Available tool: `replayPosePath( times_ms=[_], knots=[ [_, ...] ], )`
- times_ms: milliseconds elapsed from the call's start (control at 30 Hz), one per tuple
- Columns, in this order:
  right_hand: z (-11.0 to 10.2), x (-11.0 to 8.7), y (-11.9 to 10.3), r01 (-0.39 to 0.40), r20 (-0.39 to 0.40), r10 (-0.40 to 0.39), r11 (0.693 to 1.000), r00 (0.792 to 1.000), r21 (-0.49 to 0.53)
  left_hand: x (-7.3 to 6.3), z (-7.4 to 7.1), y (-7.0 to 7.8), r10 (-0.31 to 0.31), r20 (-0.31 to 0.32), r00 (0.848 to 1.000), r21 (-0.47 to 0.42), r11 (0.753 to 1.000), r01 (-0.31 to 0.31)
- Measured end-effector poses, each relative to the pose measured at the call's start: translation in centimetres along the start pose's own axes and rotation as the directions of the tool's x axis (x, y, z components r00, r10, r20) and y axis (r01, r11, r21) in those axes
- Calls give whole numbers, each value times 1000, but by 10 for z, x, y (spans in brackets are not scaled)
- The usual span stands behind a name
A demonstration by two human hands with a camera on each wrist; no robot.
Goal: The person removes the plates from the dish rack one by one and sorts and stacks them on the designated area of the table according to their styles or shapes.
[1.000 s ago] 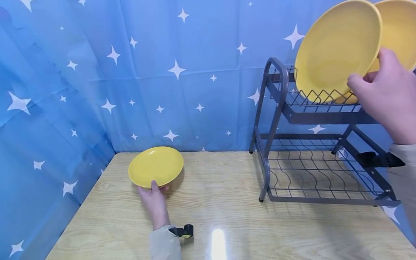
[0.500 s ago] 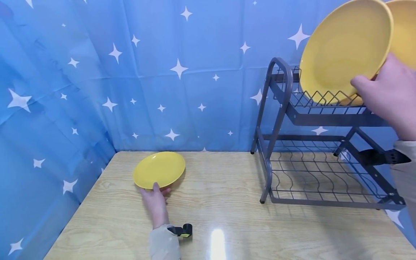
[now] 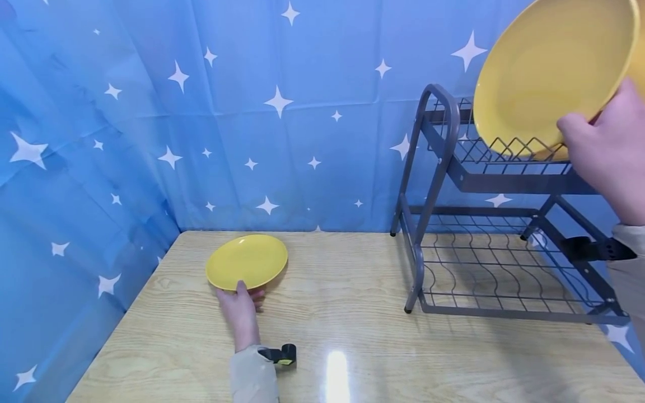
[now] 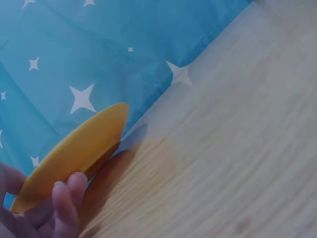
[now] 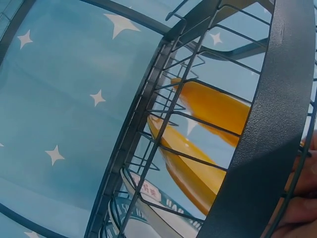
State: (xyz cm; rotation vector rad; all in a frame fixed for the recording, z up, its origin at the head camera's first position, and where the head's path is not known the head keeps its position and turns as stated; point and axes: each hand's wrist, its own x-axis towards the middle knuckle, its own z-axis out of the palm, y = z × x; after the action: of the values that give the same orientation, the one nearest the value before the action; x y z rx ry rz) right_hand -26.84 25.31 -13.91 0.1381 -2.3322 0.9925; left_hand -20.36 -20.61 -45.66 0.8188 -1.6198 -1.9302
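Note:
My left hand [image 3: 239, 313] holds a small yellow plate [image 3: 247, 260] by its near rim, thumb over the edge and fingers beneath. The left wrist view shows this plate [image 4: 79, 153] tilted, close over the tabletop. At the upper right my right hand [image 3: 607, 154] pinches the lower right rim of a larger yellow plate [image 3: 549, 78], which leans in the upper tier of a dark metal dish rack [image 3: 514, 183]. Another yellow plate [image 3: 639, 61] shows partly behind it. In the right wrist view, my right hand's fingers [image 5: 299, 215] are mostly hidden by the rack's frame.
The rack's lower wire shelf [image 3: 496, 263] stands on the wooden table [image 3: 312, 313]. In the right wrist view, white dishes with green print [image 5: 168, 218] stand beside the yellow plates in the wires. A blue star-patterned curtain [image 3: 322, 140] hangs along the back and left.
My right hand and the large plate have shifted to the right, and the plate behind has moved mostly out of view. My left hand has lowered the small plate slightly.

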Motion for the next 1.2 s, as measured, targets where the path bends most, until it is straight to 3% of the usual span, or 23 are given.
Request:
replayPosePath(
  times_ms=[167,333,767,1200],
  knots=[
    [1,-2,0,18,-25,-18,1000,1000,-1,-1,-3,4,-55,41,998,-65,996,58],
    [2,-6,0,-27,-52,24,998,998,-60,-2,-5,6,-79,72,994,-80,993,85],
    [3,-12,-3,-80,-109,71,993,992,-81,1,-8,3,-38,86,996,-58,997,43],
    [6,-13,-4,-17,-125,10,998,992,-56,1,-13,5,-34,121,992,-38,999,38]
  ],
)
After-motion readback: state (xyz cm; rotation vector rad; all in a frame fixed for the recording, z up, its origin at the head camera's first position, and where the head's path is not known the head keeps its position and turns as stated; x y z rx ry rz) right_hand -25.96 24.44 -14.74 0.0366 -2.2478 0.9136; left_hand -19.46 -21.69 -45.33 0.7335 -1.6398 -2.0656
